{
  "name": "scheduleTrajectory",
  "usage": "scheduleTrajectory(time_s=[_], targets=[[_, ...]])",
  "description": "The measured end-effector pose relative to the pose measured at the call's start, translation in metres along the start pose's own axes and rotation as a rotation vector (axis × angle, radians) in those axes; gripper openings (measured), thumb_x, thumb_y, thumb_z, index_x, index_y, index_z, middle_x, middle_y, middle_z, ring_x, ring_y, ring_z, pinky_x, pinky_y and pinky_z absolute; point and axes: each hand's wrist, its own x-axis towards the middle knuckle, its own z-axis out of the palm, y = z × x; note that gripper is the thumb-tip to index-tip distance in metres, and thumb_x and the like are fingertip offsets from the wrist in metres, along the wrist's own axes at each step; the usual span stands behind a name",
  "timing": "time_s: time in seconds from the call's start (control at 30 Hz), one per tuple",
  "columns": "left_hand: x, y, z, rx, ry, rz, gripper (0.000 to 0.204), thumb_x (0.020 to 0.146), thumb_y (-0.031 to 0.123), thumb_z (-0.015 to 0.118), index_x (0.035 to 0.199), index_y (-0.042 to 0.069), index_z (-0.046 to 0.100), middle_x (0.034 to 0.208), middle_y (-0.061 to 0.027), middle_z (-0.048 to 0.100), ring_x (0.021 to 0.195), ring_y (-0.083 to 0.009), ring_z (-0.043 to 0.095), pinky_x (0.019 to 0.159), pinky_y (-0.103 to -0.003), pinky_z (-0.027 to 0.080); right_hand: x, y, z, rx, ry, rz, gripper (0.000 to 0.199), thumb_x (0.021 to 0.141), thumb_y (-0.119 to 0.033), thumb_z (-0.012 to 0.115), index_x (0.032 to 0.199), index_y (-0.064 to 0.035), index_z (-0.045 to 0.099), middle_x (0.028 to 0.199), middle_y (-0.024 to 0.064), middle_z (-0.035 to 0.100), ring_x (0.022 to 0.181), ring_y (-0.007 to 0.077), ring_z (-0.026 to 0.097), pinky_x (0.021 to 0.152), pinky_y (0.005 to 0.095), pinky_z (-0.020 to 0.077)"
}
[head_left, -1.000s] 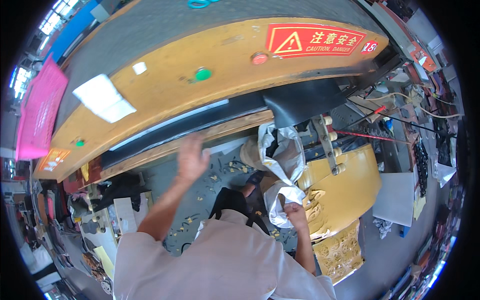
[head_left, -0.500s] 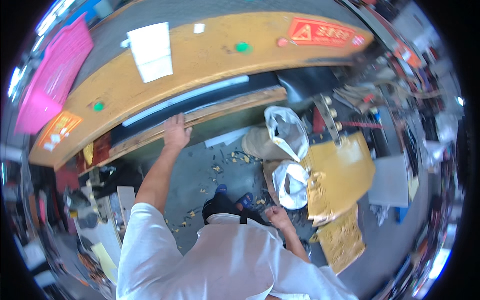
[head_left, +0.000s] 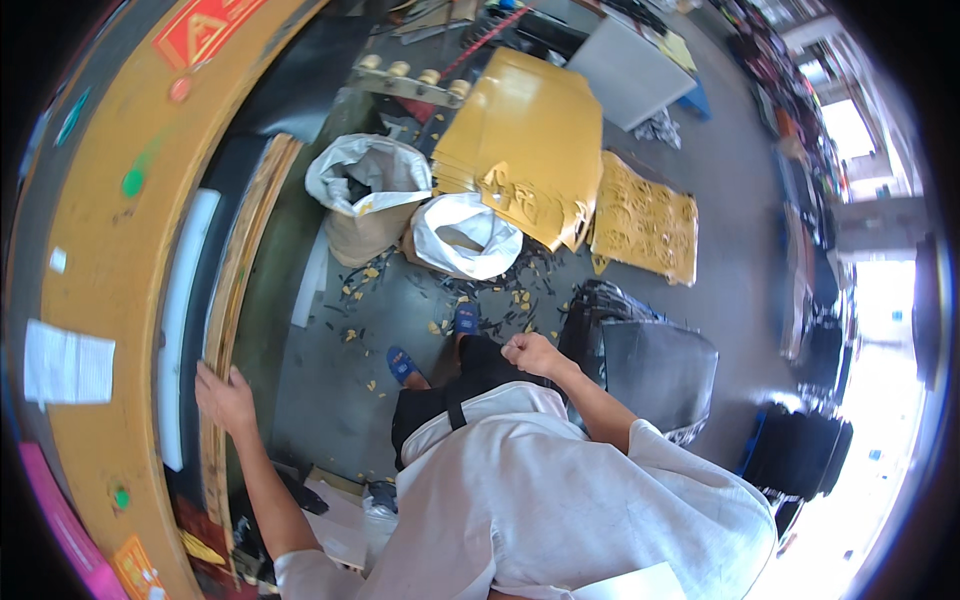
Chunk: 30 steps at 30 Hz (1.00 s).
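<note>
My left hand (head_left: pixel 228 400) lies with its fingers stretched out on the wooden ledge (head_left: pixel 235 275) of the orange machine (head_left: pixel 100 230). No object shows under it or in it. In front of my waist, my right hand (head_left: pixel 532 354) is curled into a loose fist, and nothing sticks out of it. A long white strip (head_left: pixel 188 330) runs along the machine beside the ledge. Beyond my feet stand two open sacks, a farther white-rimmed sack (head_left: pixel 368 180) and a nearer one (head_left: pixel 465 237). Neither hand touches them.
Yellow sheets (head_left: pixel 535 120) lie beyond the sacks, next to a cut-out yellow sheet (head_left: pixel 648 220) on the floor. Scraps (head_left: pixel 372 272) litter the floor around my feet. A black wrapped bundle (head_left: pixel 655 365) is close by on my right. A pale panel (head_left: pixel 630 70) stands farther off.
My view and body have turned right, so the machine now runs down the left side. My left hand stays on the ledge. My right hand remains curled, now nearer the middle of my waist.
</note>
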Motion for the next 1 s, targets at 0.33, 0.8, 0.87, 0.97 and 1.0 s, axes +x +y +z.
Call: scheduleTrajectory(time_s=[0.33, 0.8, 0.87, 0.97, 1.0], targets=[[-0.031, 0.080, -0.019, 0.038, -0.144, 0.013, 0.066, 0.099, 0.031, 0.070, 0.151, -0.005, 0.050, 0.146, -0.0299, 0.058, 0.135, -0.0481, 0.054, 0.115, -0.054, 0.042, 0.032, 0.071, -0.079, 0.407, 0.092, 0.166, 0.030, 0.096, -0.031, 0.069, 0.093, -0.0016, 0.074, 0.079, 0.0071, 0.072, 0.068, 0.0151, 0.068, 0.062, 0.0323, 0.0560], [-0.062, 0.670, 0.223, -1.061, -1.060, -0.250, 0.039, 0.109, 0.030, 0.066, 0.124, -0.006, 0.069, 0.105, -0.0061, 0.073, 0.091, -0.0097, 0.064, 0.087, -0.026, 0.054, 0.430, 0.399, -0.366, 0.302, 0.449, 0.259, 0.039, 0.091, -0.040, 0.073, 0.103, -0.0033, 0.077, 0.085, 0.0203, 0.075, 0.083, 0.0362, 0.075, 0.073, 0.0471, 0.0572], [-0.024, 0.735, 0.301, -1.008, -1.134, -0.226, 0.037, 0.111, 0.036, 0.061, 0.106, 0.001, 0.071, 0.091, -0.0009, 0.069, 0.080, -0.0083, 0.060, 0.073, -0.026, 0.048, 0.492, 0.432, -0.399, -0.081, 0.536, 0.082, 0.044, 0.091, -0.044, 0.073, 0.094, -0.0006, 0.073, 0.087, 0.0249, 0.071, 0.086, 0.0401, 0.072, 0.079, 0.0510, 0.0545], [0.014, 0.806, 0.410, -0.736, -1.117, -0.104, 0.034, 0.106, 0.032, 0.059, 0.106, -0.001, 0.068, 0.087, -0.0077, 0.067, 0.081, -0.0224, 0.060, 0.075, -0.036, 0.049, 0.551, 0.452, -0.432, 0.442, 0.555, 0.181, 0.047, 0.095, -0.043, 0.076, 0.084, 0.0018, 0.067, 0.072, 0.0109, 0.061, 0.072, 0.0188, 0.058, 0.068, 0.0410, 0.0483], [0.022, 0.821, 0.439, -0.513, -1.073, 0.021, 0.039, 0.104, 0.034, 0.060, 0.111, -0.003, 0.068, 0.092, -0.0132, 0.071, 0.086, -0.0302, 0.065, 0.080, -0.040, 0.052, 0.566, 0.453, -0.438, 0.544, 0.596, 0.226, 0.048, 0.095, -0.044, 0.077, 0.085, 0.0014, 0.067, 0.072, 0.0060, 0.059, 0.073, 0.0144, 0.054, 0.067, 0.0370, 0.0458]])
